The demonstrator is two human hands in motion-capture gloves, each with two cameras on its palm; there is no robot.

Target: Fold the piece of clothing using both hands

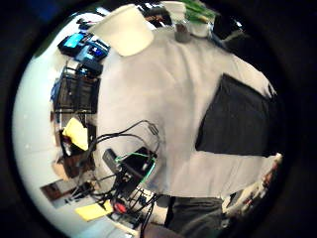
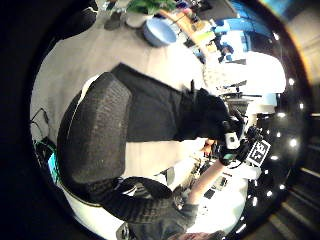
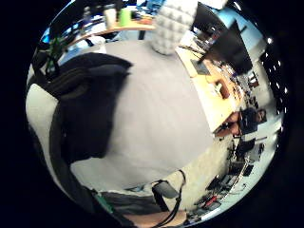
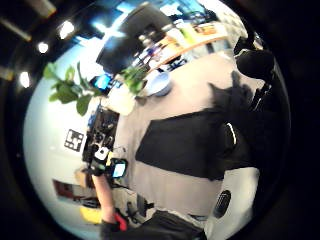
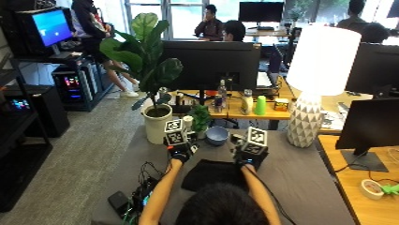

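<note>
Black garment (image 5: pixel 209 174) flat, hands (image 5: pixel 181 151) raised above

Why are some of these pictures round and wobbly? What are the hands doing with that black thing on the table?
A person sits at a grey table wearing black gloves with tiny cameras in the palms. The four round pictures come from those palm cameras, so they look bent. The ordinary picture is taken from above and behind the person's head.

On the table lies a black piece of clothing, already a flat rectangle. The left hand is raised above its far edge. From here I cannot tell if its fingers are curled. The right hand is at the far right corner, and dark cloth bunches close to its palm, so it seems to be gripping the clothing. A blue bowl, a potted plant and a white lamp stand further back.
</note>
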